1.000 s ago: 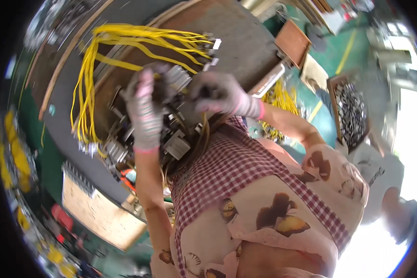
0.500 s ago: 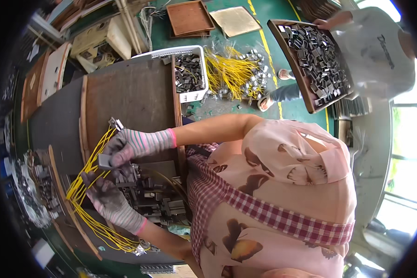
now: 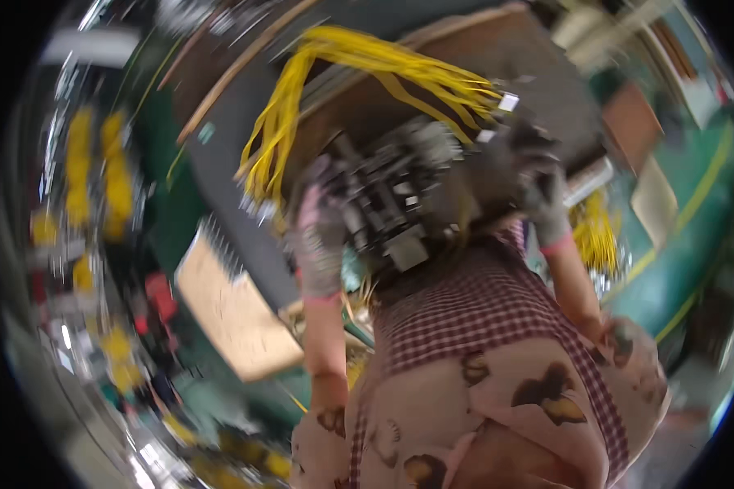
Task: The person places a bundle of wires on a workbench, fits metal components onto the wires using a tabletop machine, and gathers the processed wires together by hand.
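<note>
A bundle of yellow wires (image 3: pixel 359 55) with pale metal ends lies in an arch across the workbench (image 3: pixel 273 85). My left hand (image 3: pixel 320 236), in a striped glove with a dark palm, is beside a heap of dark grey metal pieces (image 3: pixel 391 204), close to the wires' left ends. My right hand (image 3: pixel 544 183), gloved alike, is on the far side of the heap, near the wires' right ends. Motion smears the fingers of both hands, so whether either holds a piece cannot be made out.
A light wooden board (image 3: pixel 236 318) stands at the left of the bench. More yellow wires (image 3: pixel 597 236) are on the green floor (image 3: pixel 669 236) at the right, near a pale flat panel (image 3: pixel 654 200). Blurred yellow bundles (image 3: pixel 80 175) line the far left.
My view has swung round, turning the bench and blurring the picture. My hands have moved apart; before, the right held a grey metal block near the left. The co-worker with the tray is out of view.
</note>
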`<state>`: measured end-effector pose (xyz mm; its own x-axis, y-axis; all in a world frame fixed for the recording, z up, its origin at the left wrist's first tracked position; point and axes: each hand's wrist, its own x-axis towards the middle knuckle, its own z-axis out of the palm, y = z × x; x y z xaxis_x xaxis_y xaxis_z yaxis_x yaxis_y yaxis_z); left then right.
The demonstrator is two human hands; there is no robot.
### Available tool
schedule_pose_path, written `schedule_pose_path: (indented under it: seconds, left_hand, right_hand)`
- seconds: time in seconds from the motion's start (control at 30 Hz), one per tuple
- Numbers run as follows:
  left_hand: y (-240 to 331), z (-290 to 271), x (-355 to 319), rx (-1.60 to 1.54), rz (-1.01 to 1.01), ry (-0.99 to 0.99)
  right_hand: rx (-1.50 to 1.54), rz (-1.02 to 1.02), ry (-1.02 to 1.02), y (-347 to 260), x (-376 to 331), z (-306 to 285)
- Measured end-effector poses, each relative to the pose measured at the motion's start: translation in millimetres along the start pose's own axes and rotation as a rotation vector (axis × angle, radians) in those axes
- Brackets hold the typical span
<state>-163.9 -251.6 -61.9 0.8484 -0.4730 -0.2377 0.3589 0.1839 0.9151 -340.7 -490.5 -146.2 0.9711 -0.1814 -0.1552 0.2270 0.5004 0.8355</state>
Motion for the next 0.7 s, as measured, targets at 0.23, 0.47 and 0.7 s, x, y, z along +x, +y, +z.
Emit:
schedule_pose_path:
  seconds: [0.23,0.47,0.7]
  left_hand:
    - [19.3,-132.5,-74.7,0.287,0.592,0.667]
    - [-23.5,-342.8,-118.8,0.578,0.313,1.224]
    - [-41.0,-396.8,-45.1,1.176,0.084,1.452]
  right_hand:
    - [-1.612,-0.533,0.215,-28.3,17.1,-4.1]
    - [-2.721,0.562,-0.311,64.7,58.4,-25.4]
    - [-1.908,0.401,0.228,52.2,54.8,-29.7]
